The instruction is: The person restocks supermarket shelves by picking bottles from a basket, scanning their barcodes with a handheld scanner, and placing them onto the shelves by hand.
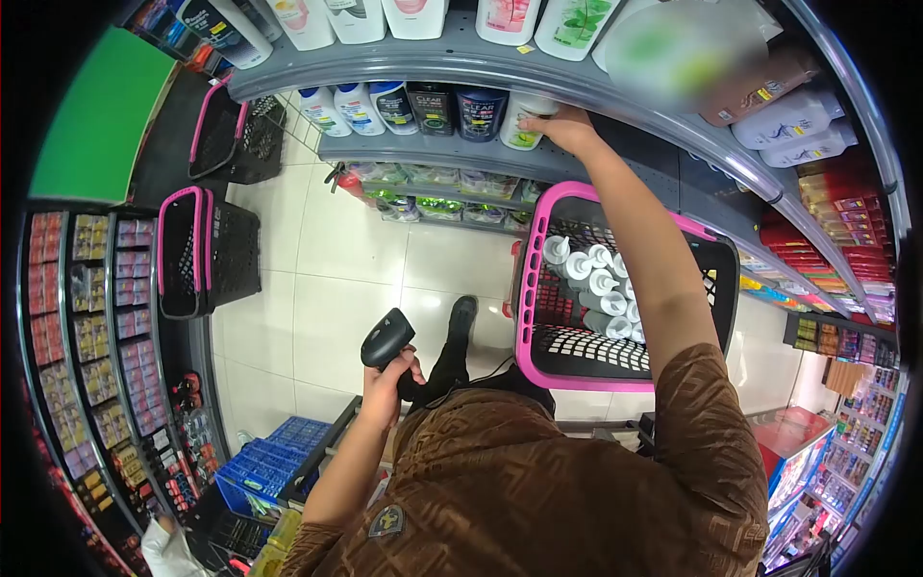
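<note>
My left hand (386, 387) is closed around the handle of a black handheld barcode scanner (387, 337), held in front of my waist. My right arm reaches over the basket to the lower shelf (423, 146). There my right hand (567, 130) grips a white shampoo bottle (520, 127) with a green and yellow label from its right side. The bottle stands at the right end of a row of blue, white and black shampoo bottles (431, 109). Below my forearm is a black basket with a pink rim (526, 327), holding several white pump-top bottles (601, 282).
Large bottles (575, 24) line the upper shelf. Two black baskets with pink handles (207, 255) (231, 139) stand to the left on the tiled floor (336, 240). A blue crate (279, 457) is at lower left, near shelves of small packets (91, 317). Green bags (437, 207) hang below the shampoo.
</note>
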Demonstrator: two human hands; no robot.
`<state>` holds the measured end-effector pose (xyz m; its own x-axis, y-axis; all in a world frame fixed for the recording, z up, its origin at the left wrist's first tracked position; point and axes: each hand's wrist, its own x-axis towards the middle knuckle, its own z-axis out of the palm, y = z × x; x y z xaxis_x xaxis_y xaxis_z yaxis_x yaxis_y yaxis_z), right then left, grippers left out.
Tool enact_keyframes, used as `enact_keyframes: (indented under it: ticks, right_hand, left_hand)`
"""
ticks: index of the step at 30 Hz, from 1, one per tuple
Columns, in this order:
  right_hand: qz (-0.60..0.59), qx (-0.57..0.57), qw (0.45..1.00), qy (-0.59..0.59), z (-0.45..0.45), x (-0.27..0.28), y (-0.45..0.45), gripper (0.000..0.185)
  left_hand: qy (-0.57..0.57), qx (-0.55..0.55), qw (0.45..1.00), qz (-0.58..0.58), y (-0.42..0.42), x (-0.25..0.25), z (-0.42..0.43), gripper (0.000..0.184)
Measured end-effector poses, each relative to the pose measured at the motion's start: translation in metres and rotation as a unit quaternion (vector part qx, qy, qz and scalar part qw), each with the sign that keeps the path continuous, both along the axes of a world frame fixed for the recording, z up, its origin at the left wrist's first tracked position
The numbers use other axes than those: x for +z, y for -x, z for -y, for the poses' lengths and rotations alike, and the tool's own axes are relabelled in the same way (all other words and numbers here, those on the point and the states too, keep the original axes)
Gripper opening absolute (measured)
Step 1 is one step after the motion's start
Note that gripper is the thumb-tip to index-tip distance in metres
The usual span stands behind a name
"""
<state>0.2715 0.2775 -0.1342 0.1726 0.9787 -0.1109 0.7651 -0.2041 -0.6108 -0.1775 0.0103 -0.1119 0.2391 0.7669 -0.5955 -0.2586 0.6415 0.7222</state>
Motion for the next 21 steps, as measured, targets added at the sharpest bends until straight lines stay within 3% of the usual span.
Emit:
enact_keyframes:
  ticks: [2, 6, 8, 11, 14, 18, 21]
  right_hand:
    - [-0.007, 0.002, 0.999, -0.031, -0.006, -0.019, -0.006, 0.083]
    - [-0.043, 0.007, 0.999, 0.007, 0.001, 0.0, -0.001, 0.084]
    - [-0.001, 0.005, 1.0, 0.028, 0.002, 0.008, 0.003, 0.084]
    - [-0.013, -0.011, 0.999, -0.04, -0.001, -0.015, -0.004, 0.084]
    - [-0.031, 0.011, 0.999, 0.014, 0.0, -0.005, -0.004, 0.084]
    - [-0.033, 0.012, 0.999, -0.02, 0.0, -0.008, -0.002, 0.085]
    - [0.023, -0.006, 1.0, -0.01, 0.0, -0.011, -0.003, 0.084]
  left_hand:
    - [0.004, -0.008, 1.0, 0.006, -0.003, 0.001, -0.009, 0.014]
    - [0.006, -0.042, 0.999, 0.016, -0.004, -0.003, -0.025, 0.014]
    - [0.006, -0.049, 0.999, 0.019, -0.003, -0.002, -0.031, 0.015]
    - [-0.004, -0.059, 0.998, 0.022, -0.004, 0.0, -0.041, 0.017]
    - [-0.007, -0.061, 0.998, 0.017, -0.006, 0.004, -0.042, 0.019]
    - [-0.01, -0.066, 0.998, 0.011, -0.013, 0.01, -0.042, 0.022]
    - [-0.018, -0.087, 0.996, 0.003, -0.016, 0.01, -0.041, 0.023]
